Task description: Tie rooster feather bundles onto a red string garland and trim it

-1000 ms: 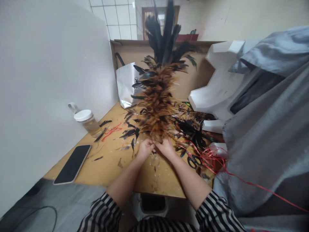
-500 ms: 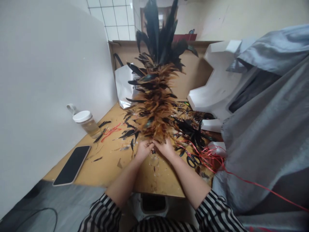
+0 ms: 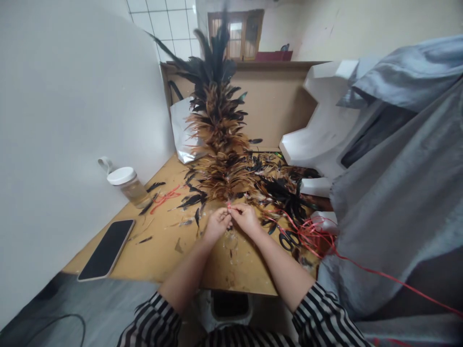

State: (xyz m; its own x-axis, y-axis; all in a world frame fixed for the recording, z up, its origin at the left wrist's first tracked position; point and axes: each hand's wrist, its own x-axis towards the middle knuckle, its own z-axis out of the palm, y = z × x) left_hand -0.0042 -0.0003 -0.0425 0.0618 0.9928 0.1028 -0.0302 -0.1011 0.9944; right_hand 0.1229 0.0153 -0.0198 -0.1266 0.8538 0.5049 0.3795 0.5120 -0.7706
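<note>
A tall feather duster [image 3: 220, 140], brown below with long dark feathers at its top, rises from the table and leans slightly left. Its lower end is pinched between the fingertips of my left hand [image 3: 217, 224] and my right hand [image 3: 246, 219], which meet there. A bit of red string [image 3: 228, 205] shows just above the fingertips. Whatever handle lies inside the fingers is hidden. Loose black feathers [image 3: 285, 193] lie right of the duster, and black scissors [image 3: 289, 239] rest beyond my right hand.
A phone [image 3: 106, 249] and a lidded jar of pale liquid [image 3: 132, 187] are at the left. Tangled red string [image 3: 314, 236] lies at the right, trailing over grey cloth [image 3: 401, 193]. A silver bag [image 3: 183, 130] and white foam [image 3: 307, 130] stand at the back of the table [image 3: 238, 277].
The duster's top has swung left and its feathers look less blurred. Red string now shows at its base. My hands have stayed in nearly the same place.
</note>
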